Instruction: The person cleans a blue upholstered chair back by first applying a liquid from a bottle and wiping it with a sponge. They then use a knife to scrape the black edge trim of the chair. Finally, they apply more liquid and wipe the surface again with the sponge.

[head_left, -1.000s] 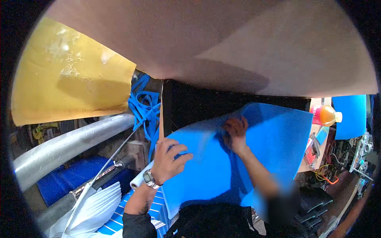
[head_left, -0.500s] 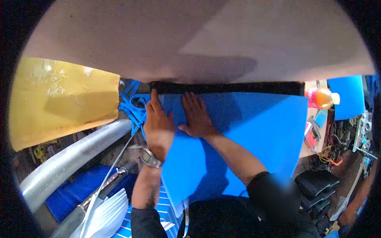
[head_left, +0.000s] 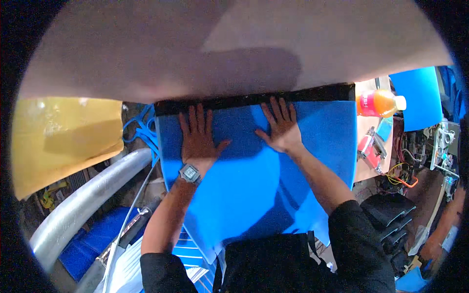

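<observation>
A wide blue sheet [head_left: 234, 190] lies in front of me, its near part reaching toward my body. Along its far edge runs a black strip [head_left: 322, 94]. My left hand [head_left: 199, 139] lies flat on the sheet with fingers spread, the fingertips at the strip. Further right, my right hand [head_left: 282, 128] rests palm down in the same way, its fingertips also touching the strip's lower edge. Neither hand holds anything. A digital watch [head_left: 189, 173] is on my left wrist. Beyond the strip rises a large pale beige surface [head_left: 146, 63].
To the left are a yellow sheet [head_left: 73, 139], blue straps [head_left: 141, 129] and a silver tube [head_left: 93, 200]. At the right, a bottle of orange drink [head_left: 378, 103] and a red tool [head_left: 370, 151] lie on a wooden surface. Another person's arm [head_left: 442, 229] shows at the far right.
My right hand has slid right along the black strip, and my left hand has flattened with fingers spread. The view has shifted, so the bottle sits further left and higher.
</observation>
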`<state>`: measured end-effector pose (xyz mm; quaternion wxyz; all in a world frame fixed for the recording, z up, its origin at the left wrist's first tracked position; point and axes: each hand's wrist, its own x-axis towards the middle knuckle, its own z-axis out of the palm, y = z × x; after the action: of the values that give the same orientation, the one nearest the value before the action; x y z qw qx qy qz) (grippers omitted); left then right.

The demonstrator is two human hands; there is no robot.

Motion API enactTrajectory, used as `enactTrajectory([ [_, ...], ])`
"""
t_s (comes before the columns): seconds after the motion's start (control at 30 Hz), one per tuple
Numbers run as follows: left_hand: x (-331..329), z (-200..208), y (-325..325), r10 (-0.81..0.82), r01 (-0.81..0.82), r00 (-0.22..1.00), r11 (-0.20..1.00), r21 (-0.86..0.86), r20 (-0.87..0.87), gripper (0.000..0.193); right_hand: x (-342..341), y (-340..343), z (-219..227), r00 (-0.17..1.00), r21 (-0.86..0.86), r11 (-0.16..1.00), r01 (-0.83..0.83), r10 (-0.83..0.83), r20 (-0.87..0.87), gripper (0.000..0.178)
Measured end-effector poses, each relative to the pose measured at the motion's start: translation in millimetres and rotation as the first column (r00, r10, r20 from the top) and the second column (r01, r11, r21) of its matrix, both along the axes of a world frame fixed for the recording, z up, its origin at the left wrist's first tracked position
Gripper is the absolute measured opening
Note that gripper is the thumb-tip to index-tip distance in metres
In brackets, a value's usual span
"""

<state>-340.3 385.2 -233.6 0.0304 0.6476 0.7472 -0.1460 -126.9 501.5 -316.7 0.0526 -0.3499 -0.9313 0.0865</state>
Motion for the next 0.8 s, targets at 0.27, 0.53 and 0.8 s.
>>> enactTrajectory([
  [0.27,2,-25,3,-0.054,0.053,0.999,0.990,0.130,0.002,0.089,9,-5,24,0.998,-0.012,0.999,0.042,-0.043,-0.054,0.077],
  [0.53,8,-24,33,-0.103,0.076,0.982,0.983,0.170,0.157,0.084,133,33,219,0.889,0.463,0.869,0.175,0.064,-0.454,0.047],
  [0.8,33,-2,25,-0.228,0.173,0.961,0.938,0.301,0.157,0.036,172,122,189,0.619,0.297,0.921,-0.251,-0.083,0.781,0.043],
])
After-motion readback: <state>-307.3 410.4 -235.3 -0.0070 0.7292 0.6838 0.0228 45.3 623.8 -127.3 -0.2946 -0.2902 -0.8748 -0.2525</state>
